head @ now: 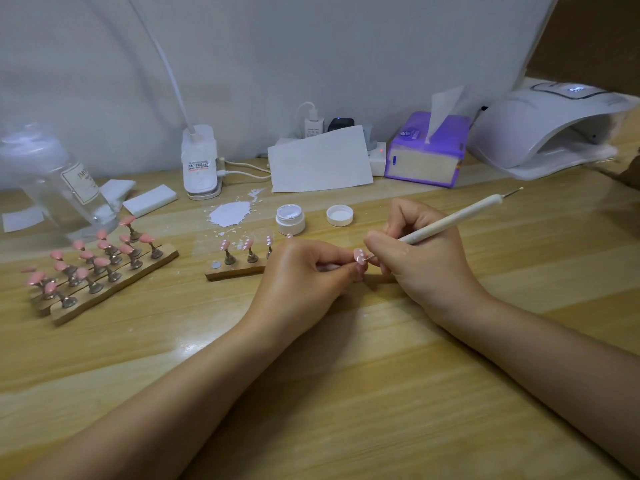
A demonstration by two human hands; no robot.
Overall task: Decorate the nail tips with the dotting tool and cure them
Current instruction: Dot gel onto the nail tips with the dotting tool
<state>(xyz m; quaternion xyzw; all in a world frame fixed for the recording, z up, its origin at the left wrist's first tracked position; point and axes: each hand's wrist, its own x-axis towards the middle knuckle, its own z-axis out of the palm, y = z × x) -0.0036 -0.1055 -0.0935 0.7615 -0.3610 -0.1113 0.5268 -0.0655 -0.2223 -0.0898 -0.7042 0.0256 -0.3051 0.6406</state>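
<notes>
Wooden table (346,393) — hands pinching tool (446,221), nail (359,255)

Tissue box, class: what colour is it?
Purple, with a white tissue sticking out; the tissue box shows best in the head view.

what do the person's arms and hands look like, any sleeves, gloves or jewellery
Both forearms are bare up to the frame edge, with no sleeves in view. The left hand and right hand wear no gloves, and no rings, bracelets or watch show on either. The fingernails are mostly hidden, so polish cannot be judged.
</notes>
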